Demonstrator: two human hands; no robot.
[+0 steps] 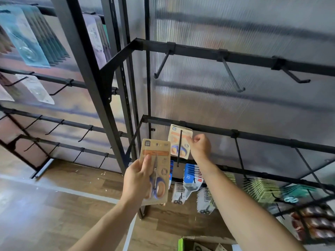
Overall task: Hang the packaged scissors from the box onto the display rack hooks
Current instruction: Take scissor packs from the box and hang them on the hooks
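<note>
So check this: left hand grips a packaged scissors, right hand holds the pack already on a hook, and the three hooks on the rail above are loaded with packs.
Wrong on one point: the head view shows the three hooks on the upper rail bare. The rest stands: left hand grips a packaged scissors, right hand holds the hung pack by its edge.

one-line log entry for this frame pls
left hand: holds scissors pack, not yet hung | right hand: pinches edge of hung pack on hook | box: open, below
</note>
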